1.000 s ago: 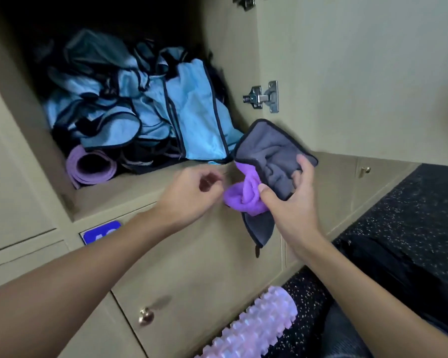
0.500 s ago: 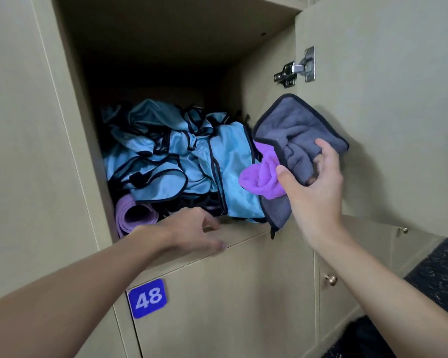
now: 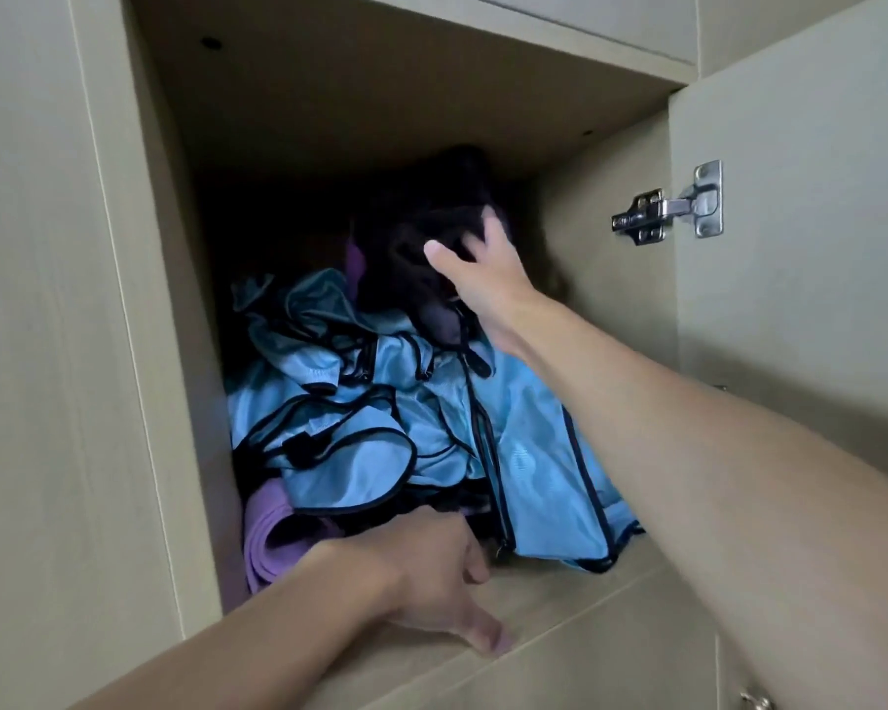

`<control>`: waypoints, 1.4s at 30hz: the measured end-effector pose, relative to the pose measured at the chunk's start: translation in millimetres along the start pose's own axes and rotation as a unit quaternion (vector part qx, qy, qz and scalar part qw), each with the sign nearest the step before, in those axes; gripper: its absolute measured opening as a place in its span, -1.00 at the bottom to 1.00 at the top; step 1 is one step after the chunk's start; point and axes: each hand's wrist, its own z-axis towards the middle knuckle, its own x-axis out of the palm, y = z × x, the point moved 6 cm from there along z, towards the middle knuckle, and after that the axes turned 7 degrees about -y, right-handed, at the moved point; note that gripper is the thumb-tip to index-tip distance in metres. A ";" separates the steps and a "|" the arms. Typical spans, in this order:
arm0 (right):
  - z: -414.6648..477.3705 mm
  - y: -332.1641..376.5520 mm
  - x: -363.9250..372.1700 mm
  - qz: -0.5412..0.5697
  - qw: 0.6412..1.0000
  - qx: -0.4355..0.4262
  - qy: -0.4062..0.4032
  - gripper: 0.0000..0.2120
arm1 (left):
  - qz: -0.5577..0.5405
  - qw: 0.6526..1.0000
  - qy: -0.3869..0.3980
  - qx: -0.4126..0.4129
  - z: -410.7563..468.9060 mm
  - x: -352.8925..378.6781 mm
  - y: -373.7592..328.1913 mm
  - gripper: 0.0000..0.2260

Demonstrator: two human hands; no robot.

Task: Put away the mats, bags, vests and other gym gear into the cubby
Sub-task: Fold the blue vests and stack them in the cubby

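**Inside cubby, top of pile: dark cloth in right hand**

Deep in the cubby (image 3: 601, 320), the right hand (image 3: 483, 284) grips a dark cloth (image 3: 416, 269) between thumb and fingers, pressed on top of the heap near the back right wall. Blue vests (image 3: 360, 443) with black trim fill most of the floor space, crumpled, piled up under the cloth and spilling toward the front edge. Purple mat (image 3: 273, 540), rolled, lies bottom left under the vests, end facing out. Left hand (image 3: 431, 581) rests flat on the cubby's front lip, fingers spread and relaxed, holding nothing, just beside the mat end and touching the vest hem. Door (image 3: 800, 248) stands open on the right, metal hinge (image 3: 667, 207) showing. A knob (image 3: 754, 702) is cut off at the bottom right corner.

Back of the cubby is very dark: cloth outline hard to make out, right fingertips partly lost in it. A purple patch (image 3: 355, 261) shows left of the cloth; cannot tell what it belongs to. Right forearm covers the right side of the vests.
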 end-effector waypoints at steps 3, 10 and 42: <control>-6.7 -12.0 6.7 -0.025 0.999 0.004 0.048 -0.15 | -0.003 1.000 0.003 0.002 1.7 -2.2 -1.0 -0.33; -44.4 -14.8 -14.4 -0.068 0.998 -0.004 0.013 -0.28 | -0.003 1.000 0.019 -0.013 1.0 -2.1 -2.7 -0.34; -434.6 -246.1 -413.2 -0.443 0.804 0.395 -0.037 -0.75 | -0.206 0.974 0.006 0.094 -25.3 284.8 -245.7 -0.83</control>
